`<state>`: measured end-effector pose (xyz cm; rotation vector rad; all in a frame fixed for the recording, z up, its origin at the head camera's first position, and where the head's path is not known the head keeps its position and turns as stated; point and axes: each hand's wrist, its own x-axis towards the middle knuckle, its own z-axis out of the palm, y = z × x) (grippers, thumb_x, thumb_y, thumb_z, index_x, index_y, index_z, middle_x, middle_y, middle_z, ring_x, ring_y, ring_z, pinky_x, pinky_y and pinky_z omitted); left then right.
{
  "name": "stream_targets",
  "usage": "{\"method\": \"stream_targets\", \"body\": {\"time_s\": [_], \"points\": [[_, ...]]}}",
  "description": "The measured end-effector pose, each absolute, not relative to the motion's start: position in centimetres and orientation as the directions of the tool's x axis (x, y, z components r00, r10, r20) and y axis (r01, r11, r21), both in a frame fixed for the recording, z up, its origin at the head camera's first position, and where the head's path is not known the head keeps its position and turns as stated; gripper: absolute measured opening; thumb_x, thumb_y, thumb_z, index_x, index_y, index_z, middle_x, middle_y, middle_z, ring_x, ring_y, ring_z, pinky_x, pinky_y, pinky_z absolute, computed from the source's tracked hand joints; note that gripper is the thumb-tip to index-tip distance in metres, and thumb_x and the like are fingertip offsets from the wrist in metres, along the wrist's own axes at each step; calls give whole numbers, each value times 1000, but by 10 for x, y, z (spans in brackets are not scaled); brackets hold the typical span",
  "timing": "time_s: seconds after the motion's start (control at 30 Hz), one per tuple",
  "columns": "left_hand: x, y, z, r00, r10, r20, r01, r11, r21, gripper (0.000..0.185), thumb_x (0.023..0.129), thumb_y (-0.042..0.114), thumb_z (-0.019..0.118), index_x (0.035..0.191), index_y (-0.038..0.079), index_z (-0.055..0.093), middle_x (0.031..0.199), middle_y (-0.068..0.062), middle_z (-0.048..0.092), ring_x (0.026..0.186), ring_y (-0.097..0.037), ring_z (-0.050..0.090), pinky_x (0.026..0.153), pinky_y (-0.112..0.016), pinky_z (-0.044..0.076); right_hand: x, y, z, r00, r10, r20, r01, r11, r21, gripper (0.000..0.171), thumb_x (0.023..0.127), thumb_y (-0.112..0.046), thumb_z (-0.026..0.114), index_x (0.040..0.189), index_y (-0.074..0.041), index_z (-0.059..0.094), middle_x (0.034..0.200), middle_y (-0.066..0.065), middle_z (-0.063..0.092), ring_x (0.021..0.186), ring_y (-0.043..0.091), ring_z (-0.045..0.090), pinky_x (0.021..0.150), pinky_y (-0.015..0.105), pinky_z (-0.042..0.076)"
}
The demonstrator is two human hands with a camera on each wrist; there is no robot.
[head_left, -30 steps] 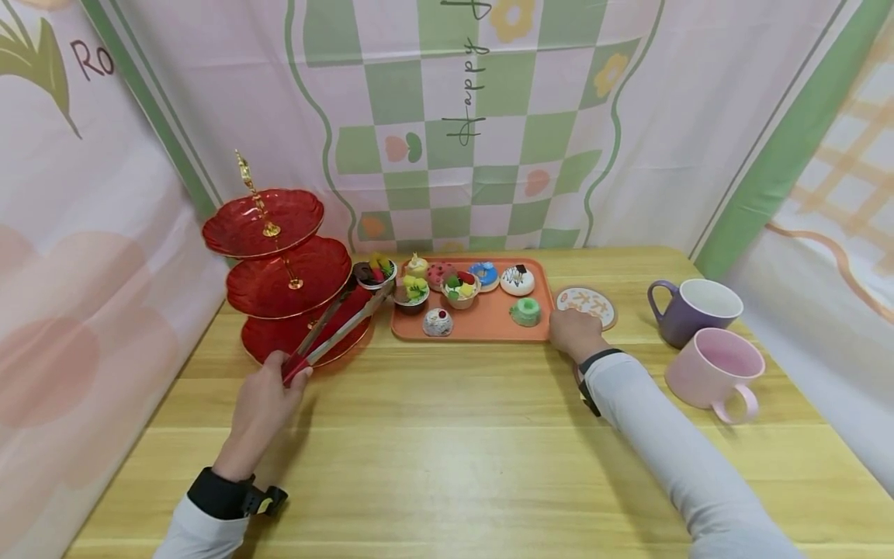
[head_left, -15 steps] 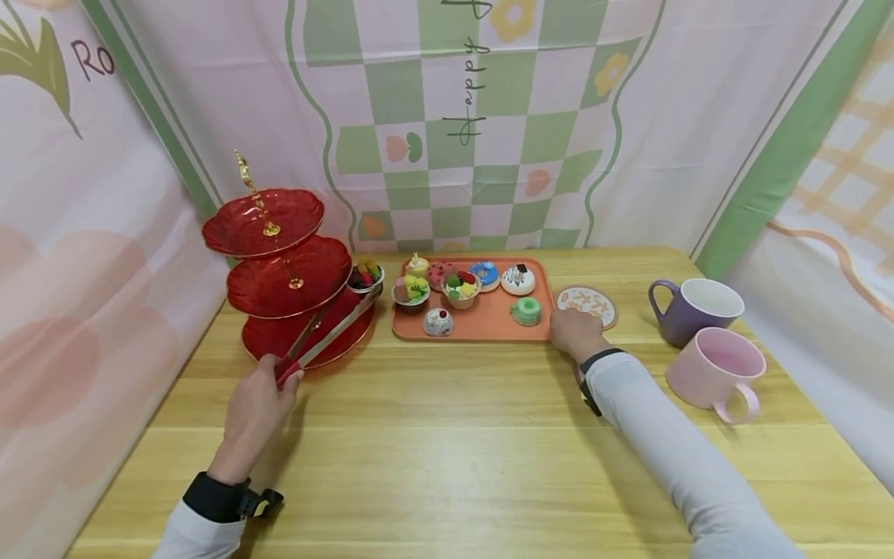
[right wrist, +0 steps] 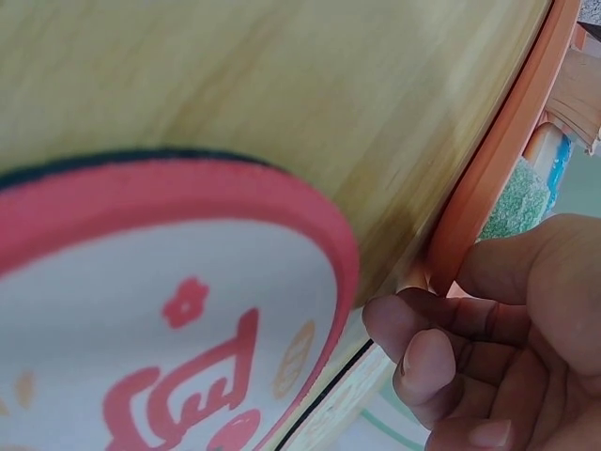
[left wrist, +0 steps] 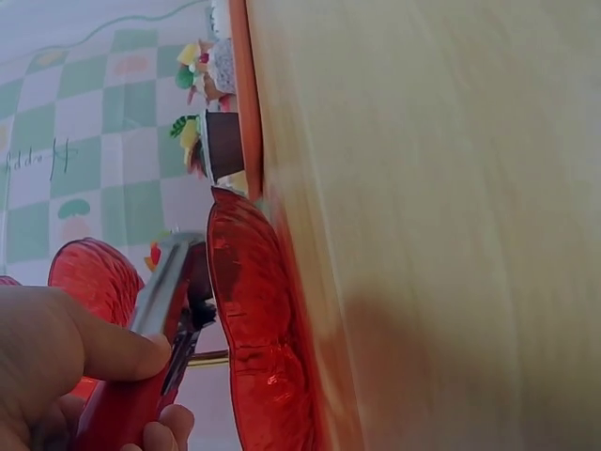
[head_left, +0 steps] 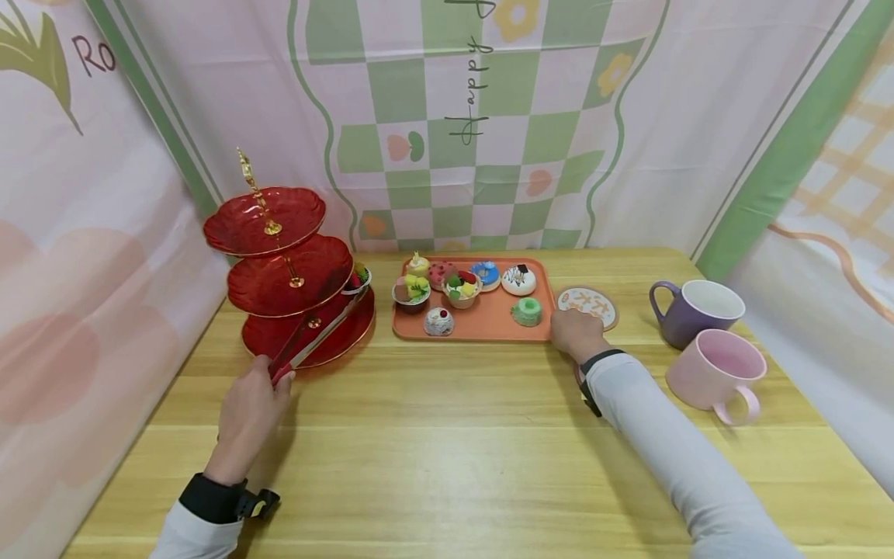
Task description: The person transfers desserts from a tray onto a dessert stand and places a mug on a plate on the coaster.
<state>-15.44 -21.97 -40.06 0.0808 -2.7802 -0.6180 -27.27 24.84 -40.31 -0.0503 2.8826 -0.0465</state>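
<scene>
My left hand grips red-handled metal tongs, which reach in between the lower two tiers of the red three-tier cake stand. At their tips is a fruit-topped cupcake in a dark cup, partly hidden behind the middle tier. In the left wrist view the cupcake's dark cup shows beside the tongs, above the bottom tier. My right hand pinches the right edge of the orange tray; the right wrist view shows thumb and finger at its rim.
Several toy cakes and donuts sit on the tray, among them a green ring cake and a white donut. Round coasters lie by my right hand. A purple mug and a pink mug stand at right.
The tongs and cupcake have moved left, from beside the tray to over the stand's bottom tier. My left hand has drawn back slightly left; my right hand stays at the tray.
</scene>
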Motion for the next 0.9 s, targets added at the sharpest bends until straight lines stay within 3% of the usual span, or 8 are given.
{"method": "stream_targets", "body": {"time_s": [0.3, 0.9], "points": [[-153, -220, -404, -942, -116, 315, 15, 923, 385, 27, 85, 14, 65, 83, -2, 43, 63, -11, 43, 49, -25, 43, 42, -35, 33, -273, 247, -402, -967, -43, -253, -37, 999, -30, 20, 93, -7, 42, 92, -1, 62, 89, 20, 60, 76, 34, 57, 59, 50, 45], [-153, -219, -405, -951, -132, 279, -11, 918, 396, 27, 83, 12, 67, 81, -4, 45, 66, -13, 44, 53, -26, 45, 43, -35, 33, -271, 248, -403, -966, -53, -251, -49, 999, -21, 19, 93, -7, 44, 93, 0, 61, 85, 19, 58, 78, 33, 57, 61, 51, 45]]}}
